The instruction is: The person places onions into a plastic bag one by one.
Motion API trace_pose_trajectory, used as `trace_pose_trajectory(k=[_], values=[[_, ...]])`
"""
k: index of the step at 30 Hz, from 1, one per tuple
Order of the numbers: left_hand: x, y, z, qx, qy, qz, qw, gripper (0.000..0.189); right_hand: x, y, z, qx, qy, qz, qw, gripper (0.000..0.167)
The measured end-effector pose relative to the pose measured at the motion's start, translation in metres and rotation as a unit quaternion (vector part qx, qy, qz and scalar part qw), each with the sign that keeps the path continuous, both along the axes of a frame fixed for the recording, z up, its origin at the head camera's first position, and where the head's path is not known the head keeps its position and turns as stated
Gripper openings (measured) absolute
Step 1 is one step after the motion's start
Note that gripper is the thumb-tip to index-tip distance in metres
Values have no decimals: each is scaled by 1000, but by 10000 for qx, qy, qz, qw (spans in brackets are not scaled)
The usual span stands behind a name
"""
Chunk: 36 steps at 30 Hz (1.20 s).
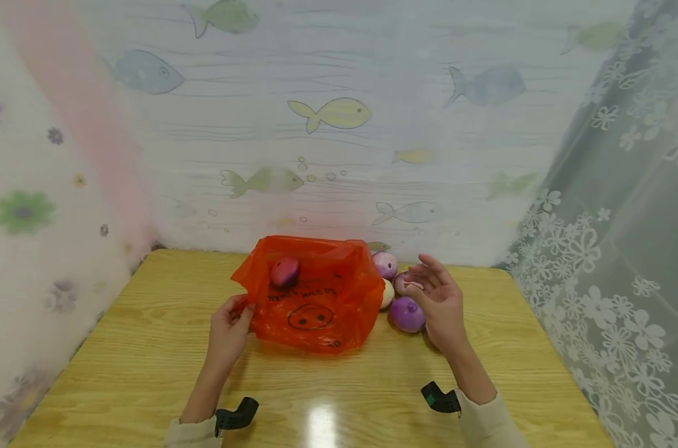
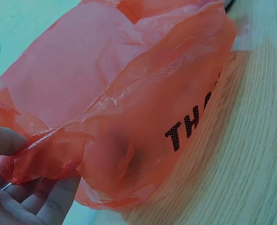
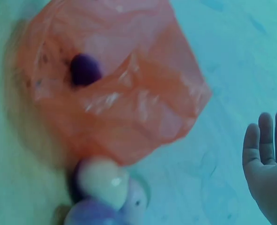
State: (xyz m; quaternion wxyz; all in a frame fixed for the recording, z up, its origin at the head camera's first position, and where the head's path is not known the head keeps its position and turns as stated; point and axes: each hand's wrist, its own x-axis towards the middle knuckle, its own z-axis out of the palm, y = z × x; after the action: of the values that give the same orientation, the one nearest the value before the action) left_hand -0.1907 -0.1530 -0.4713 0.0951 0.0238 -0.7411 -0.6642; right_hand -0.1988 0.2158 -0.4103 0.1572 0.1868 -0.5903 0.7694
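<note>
A red-orange plastic bag with a printed pig snout lies on the table, its mouth spread. My left hand pinches the bag's left edge between thumb and fingers, which the left wrist view shows close up. Inside the bag is one round purple onion, dark purple in the right wrist view. To the bag's right my right hand is raised with its fingers extended and nothing in it. Beside and partly behind that hand sit several onions, among them a purple onion and a whitish onion.
The wooden table ends at a fish-patterned curtain at the back. A lace curtain hangs along the right side. Black wrist mounts stick inward from both sleeves.
</note>
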Motion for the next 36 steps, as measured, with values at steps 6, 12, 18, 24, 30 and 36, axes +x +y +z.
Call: trace_pose_trajectory(k=[6,12,18,24,30,36], values=[[-1,0,-2,-39,-22,-4,10000,28,10,29,-34,116,-186,-609,9979,50],[-1,-1,-6,-175,13,36,9998,28,22,56,-63,936,-992,-1663,9766,46],[0,0,-5,-202,84,45,9998,28,28,81,-74,1911,-1737,-2065,9437,47],[0,0,-3,-123,84,-28,9999,29,28,98,-75,2554,-2444,-1700,9199,55],[-2,0,-4,-134,-25,-74,9999,29,25,106,-78,3196,-2995,-1157,8915,72],[-1,-1,-4,-169,-49,-87,9998,29,19,109,-84,3692,-3097,-908,8715,79]])
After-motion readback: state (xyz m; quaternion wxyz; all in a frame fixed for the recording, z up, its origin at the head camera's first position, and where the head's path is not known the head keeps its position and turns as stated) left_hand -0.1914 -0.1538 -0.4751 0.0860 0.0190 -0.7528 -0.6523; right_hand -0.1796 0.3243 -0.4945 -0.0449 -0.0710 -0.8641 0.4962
